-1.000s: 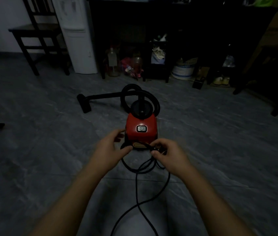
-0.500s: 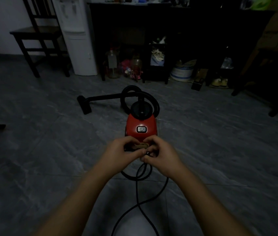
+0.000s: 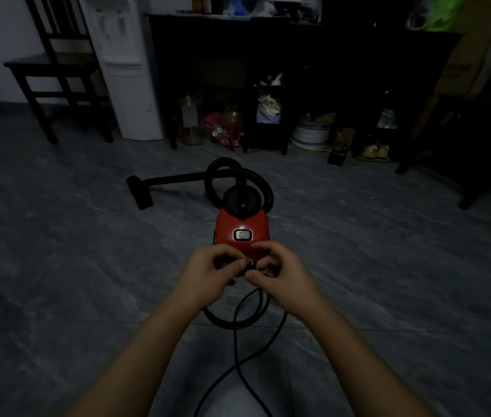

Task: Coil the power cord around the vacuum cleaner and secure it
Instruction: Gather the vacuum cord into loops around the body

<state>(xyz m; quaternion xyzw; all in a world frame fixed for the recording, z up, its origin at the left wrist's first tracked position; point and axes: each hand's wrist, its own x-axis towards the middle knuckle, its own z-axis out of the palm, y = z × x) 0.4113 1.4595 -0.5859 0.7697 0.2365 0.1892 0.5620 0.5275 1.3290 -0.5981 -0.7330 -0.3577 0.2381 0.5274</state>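
A small red vacuum cleaner [image 3: 241, 225] stands on the grey floor, its black hose [image 3: 217, 173] looped behind it and ending in a floor nozzle [image 3: 139, 191] to the left. The black power cord [image 3: 239, 320] lies in loops on the floor just in front of the vacuum and trails toward me. My left hand [image 3: 208, 275] and my right hand [image 3: 280, 275] meet at the vacuum's near end, both pinching a dark piece of the cord between thumb and fingers. What the fingers hold exactly is partly hidden.
A dark wooden chair [image 3: 54, 70] and a white water dispenser [image 3: 126, 67] stand at the back left. A dark shelf unit [image 3: 298, 70] with jars, a bucket [image 3: 312, 135] and shoes [image 3: 376, 150] beneath runs along the back. A dark furniture leg [image 3: 476, 194] stands at the right.
My hands have come together from either side of the vacuum's near end and closed on the cord. The loops on the floor have shifted slightly.
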